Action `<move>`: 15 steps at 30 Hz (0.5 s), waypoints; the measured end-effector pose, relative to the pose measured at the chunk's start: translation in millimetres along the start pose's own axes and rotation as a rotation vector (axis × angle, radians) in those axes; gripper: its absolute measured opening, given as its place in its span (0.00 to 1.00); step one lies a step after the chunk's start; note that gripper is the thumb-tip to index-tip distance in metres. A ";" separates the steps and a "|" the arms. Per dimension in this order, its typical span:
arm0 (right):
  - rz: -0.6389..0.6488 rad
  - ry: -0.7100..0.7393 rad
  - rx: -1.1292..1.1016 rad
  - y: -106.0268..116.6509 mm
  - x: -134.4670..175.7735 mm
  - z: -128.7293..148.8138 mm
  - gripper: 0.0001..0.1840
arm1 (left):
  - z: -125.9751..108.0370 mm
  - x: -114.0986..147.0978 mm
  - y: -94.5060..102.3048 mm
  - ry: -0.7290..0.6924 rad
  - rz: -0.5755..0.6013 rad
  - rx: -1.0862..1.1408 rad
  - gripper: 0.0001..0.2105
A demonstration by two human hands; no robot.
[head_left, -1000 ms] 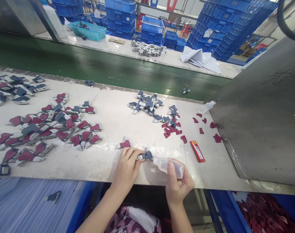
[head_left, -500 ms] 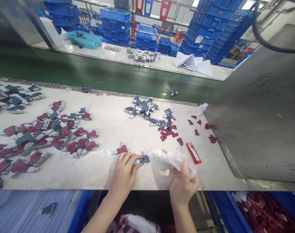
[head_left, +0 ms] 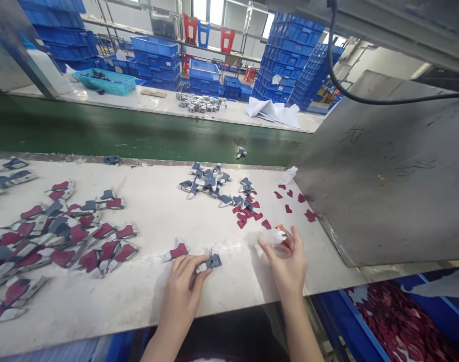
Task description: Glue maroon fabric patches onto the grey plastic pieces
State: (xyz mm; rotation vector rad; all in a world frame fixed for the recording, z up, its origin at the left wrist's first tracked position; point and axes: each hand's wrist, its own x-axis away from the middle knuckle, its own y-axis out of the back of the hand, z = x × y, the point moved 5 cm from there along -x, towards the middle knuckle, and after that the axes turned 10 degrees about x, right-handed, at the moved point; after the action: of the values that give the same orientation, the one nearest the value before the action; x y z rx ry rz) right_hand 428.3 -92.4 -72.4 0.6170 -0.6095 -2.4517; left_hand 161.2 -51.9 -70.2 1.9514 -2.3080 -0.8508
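My left hand [head_left: 184, 281] pinches a small grey-and-white moulded part [head_left: 213, 261] between thumb and fingers, just above the table. Beside its knuckles lies a similar part with a maroon patch [head_left: 177, 250]. A small translucent white bottle [head_left: 272, 236] lies sideways by my right hand [head_left: 288, 259], between the spread thumb and raised forefinger. The thumb tip is close to the bottle; whether it touches is hard to see. Partly covered by these fingers is a red packet [head_left: 281, 229]. Loose maroon pieces [head_left: 244, 216] and grey-and-white parts [head_left: 209, 181] lie beyond.
Many maroon-and-grey parts [head_left: 78, 234] cover the table's left side. A metal panel [head_left: 380, 176] rises on the right, above a blue crate [head_left: 360, 311] of maroon pieces. A green strip [head_left: 150, 133] runs behind the table, then a shelf with a turquoise basket [head_left: 106, 83].
My right hand has opened its fingers around the bottle and moved up to the red packet. My left hand still holds the grey-and-white part. The view has shifted to the right.
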 end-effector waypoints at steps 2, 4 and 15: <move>-0.293 0.169 0.072 13.7 18.4 22.4 0.43 | 1.0 -0.3 0.9 0.033 -0.006 0.015 0.06; -0.487 0.365 0.077 15.4 39.8 49.5 0.29 | 3.1 0.5 2.2 0.074 -0.016 0.043 0.07; 0.227 0.108 0.496 -90.0 -7.3 76.9 0.21 | 15.4 7.3 13.1 0.182 -0.135 0.171 0.08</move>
State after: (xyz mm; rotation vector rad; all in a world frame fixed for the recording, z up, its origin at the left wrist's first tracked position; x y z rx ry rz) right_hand 358.1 2.0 -57.1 0.8122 -1.1884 -2.0458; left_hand 142.4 -51.4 -80.5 2.1703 -2.2329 -0.4704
